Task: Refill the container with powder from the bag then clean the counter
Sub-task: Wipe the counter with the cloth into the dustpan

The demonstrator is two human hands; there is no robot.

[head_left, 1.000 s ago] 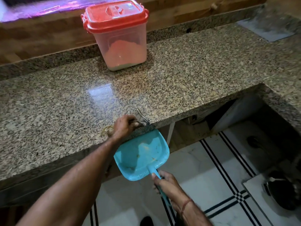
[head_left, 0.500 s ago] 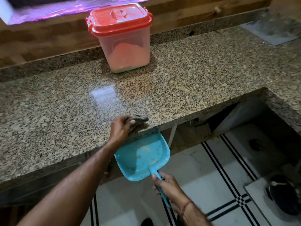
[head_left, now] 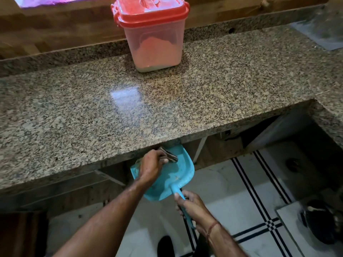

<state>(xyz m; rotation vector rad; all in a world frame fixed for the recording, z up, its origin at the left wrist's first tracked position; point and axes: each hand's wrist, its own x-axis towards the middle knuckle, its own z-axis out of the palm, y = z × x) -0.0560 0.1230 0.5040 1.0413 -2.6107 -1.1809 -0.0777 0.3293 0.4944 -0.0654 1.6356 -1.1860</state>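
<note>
A clear plastic container (head_left: 155, 45) with a red lid shut on it stands at the back of the granite counter (head_left: 130, 108); reddish powder fills about half of it. Below the counter's front edge, my right hand (head_left: 191, 206) grips the handle of a turquoise dustpan (head_left: 178, 173). My left hand (head_left: 151, 166) is over the pan, closed on a dark folded cloth (head_left: 169, 156) that hangs into it. No bag is in view.
A wooden wall panel (head_left: 46, 30) runs behind the counter. The counter turns a corner at the right (head_left: 330, 112). Below is white tiled floor with black stripes (head_left: 259, 201), a dark shoe (head_left: 319, 219) at right and my foot (head_left: 165, 245) at the bottom.
My left hand with the cloth has slid off the counter's front edge and down into the dustpan. The dustpan stays held under the edge.
</note>
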